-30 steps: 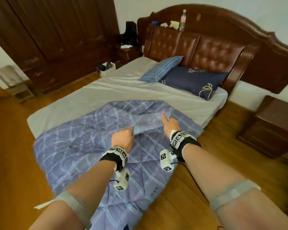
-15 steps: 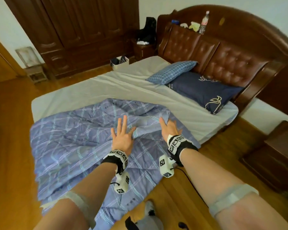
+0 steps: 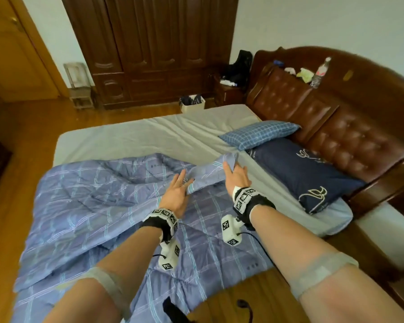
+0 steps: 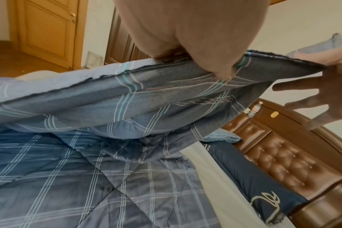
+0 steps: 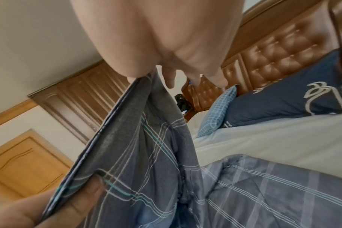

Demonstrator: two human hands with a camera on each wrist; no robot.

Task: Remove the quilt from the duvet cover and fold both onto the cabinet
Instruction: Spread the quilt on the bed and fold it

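Both hands now lift the hem higher than half a second ago. Left hand (image 3: 176, 194), forearm stretched forward, pinches the blue-grey plaid duvet cover (image 3: 205, 176) edge between thumb and fingers; right hand (image 3: 236, 178) pinches the same hem farther along. Beneath it, the blue plaid quilt (image 3: 91, 206) lies across the bed's (image 3: 131, 138) near edge.

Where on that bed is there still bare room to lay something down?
The grey sheet is bare between the plaid duvet cover and the far mattress edge, up to the checked pillow. A narrower strip runs between the cover and the navy pillow. The near half is crowded: bedding plus left hand and right hand.
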